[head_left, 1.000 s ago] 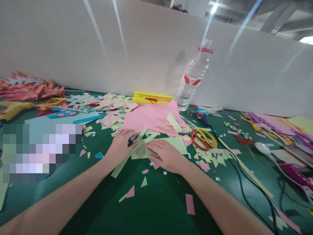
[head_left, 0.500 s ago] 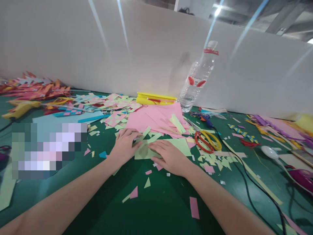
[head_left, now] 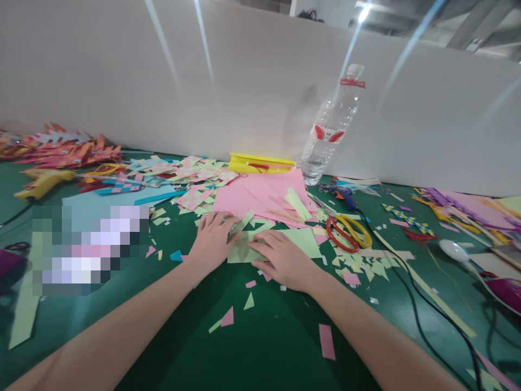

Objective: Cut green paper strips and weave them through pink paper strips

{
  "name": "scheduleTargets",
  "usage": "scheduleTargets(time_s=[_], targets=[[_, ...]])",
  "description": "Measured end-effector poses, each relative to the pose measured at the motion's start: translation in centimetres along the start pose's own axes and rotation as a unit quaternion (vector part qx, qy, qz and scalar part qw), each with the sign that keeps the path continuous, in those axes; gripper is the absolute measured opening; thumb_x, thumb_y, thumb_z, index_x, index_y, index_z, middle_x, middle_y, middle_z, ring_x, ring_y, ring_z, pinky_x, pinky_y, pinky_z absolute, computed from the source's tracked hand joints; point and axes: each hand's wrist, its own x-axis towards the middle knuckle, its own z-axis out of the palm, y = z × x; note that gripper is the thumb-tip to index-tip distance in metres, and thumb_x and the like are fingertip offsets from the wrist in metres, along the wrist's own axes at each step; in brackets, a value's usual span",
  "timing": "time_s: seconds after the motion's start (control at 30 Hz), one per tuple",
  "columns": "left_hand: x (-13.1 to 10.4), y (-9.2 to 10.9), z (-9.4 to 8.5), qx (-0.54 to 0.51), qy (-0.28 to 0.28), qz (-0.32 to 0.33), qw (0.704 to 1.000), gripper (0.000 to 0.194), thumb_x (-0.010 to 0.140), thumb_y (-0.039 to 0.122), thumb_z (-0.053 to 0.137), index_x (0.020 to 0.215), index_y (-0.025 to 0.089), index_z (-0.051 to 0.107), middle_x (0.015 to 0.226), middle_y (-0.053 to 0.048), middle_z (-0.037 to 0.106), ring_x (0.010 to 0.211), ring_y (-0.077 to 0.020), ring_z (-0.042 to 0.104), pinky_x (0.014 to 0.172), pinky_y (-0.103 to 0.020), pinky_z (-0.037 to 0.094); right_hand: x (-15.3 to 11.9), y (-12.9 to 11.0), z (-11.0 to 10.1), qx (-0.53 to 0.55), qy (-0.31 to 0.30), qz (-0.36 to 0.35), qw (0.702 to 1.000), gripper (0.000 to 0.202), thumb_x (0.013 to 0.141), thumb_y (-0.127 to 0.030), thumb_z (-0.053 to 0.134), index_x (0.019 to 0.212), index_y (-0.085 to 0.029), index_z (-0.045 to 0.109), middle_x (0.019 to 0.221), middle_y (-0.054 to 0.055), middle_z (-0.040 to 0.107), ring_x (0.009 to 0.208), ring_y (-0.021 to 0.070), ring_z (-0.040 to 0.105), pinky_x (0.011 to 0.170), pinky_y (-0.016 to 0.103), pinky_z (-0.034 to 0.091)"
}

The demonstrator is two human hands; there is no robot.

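A light green paper sheet (head_left: pixel 299 243) lies on the green table (head_left: pixel 252 353), just in front of some pink paper (head_left: pixel 260 190). My left hand (head_left: pixel 214 241) rests over the sheet's left end, its fingers apart and bent. Spread fingers of my right hand (head_left: pixel 280 258) lie on the middle of the sheet. Both hands press flat, and neither is wrapped round anything. Narrow green strips (head_left: pixel 298 203) lie on the pink paper. What is under my palms is hidden.
Red and yellow scissors (head_left: pixel 344 233) lie right of my right hand, near paper scraps and a black cable. Behind stands a leaning water bottle (head_left: pixel 328 136). A yellow glue gun (head_left: pixel 44 183) is at the left, a spoon (head_left: pixel 453 250) at the right.
The whole view has shifted slightly, so things appear a little further right. My hands keep nearly the same pose on the green sheet.
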Motion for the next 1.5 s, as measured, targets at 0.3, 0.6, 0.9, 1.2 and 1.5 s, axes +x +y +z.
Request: scheduleTargets(time_s=[0.3, 0.6, 0.9, 1.2, 1.5], targets=[[0.6, -0.8, -0.1, -0.083, 0.003, -0.016, 0.996, 0.017, 0.08, 0.029, 0.055, 0.093, 0.023, 0.064, 0.111, -0.006, 0.059, 0.112, -0.0274, 0.045, 0.094, -0.045, 0.036, 0.0, 0.1, -0.1, 0.033, 0.0, -0.01, 0.999, 0.035, 0.093, -0.034, 0.039, 0.122, -0.018, 0.052, 0.128, 0.008, 0.054, 0.12, 0.0197, 0.046, 0.102, 0.04, 0.038], [0.5, 0.3, -1.3, -0.126, 0.048, 0.043, 0.99, 0.01, 0.081, 0.028, 0.053, 0.075, 0.024, 0.06, 0.095, -0.002, 0.066, 0.1, -0.0229, 0.054, 0.093, -0.044, 0.034, 0.0, 0.2, -0.1, -0.031, 0.03, -0.006, 0.999, 0.042, 0.093, -0.037, 0.039, 0.131, -0.019, 0.045, 0.137, 0.012, 0.045, 0.126, 0.0242, 0.04, 0.103, 0.045, 0.034], [-0.1, 0.4, -1.1, -0.146, 0.043, 0.036, 0.988, 0.019, 0.085, 0.04, 0.051, 0.094, 0.025, 0.058, 0.077, 0.003, 0.07, 0.076, -0.0174, 0.064, 0.099, -0.044, 0.027, 0.0, 0.1, -0.5, 0.069, 0.119, 0.08, 0.987, 0.046, 0.094, -0.036, 0.034, 0.137, -0.019, 0.033, 0.136, 0.008, 0.047, 0.127, 0.0212, 0.04, 0.106, 0.046, 0.032], [-0.1, 1.2, -2.0, -0.254, -0.014, -0.047, 0.966, 0.026, 0.08, 0.046, 0.051, 0.088, 0.023, 0.06, 0.083, -0.003, 0.072, 0.079, -0.0231, 0.066, 0.079, -0.039, 0.047, -0.1, 1.5, 0.4, 0.025, 0.193, 0.237, 0.952, 0.053, 0.091, -0.039, 0.035, 0.137, -0.013, 0.031, 0.131, 0.017, 0.048, 0.126, 0.0301, 0.04, 0.101, 0.053, 0.035], [-0.3, 1.9, -1.8, -0.37, -0.054, -0.08, 0.924, 0.041, 0.081, 0.048, 0.047, 0.1, 0.019, 0.069, 0.097, -0.005, 0.072, 0.091, -0.0257, 0.064, 0.075, -0.031, 0.051, -0.1, -0.8, -0.5, -0.035, 0.076, -0.017, 0.996, 0.055, 0.092, -0.033, 0.037, 0.141, -0.012, 0.023, 0.149, 0.009, 0.026, 0.139, 0.019, 0.016, 0.113, 0.041, 0.021]])
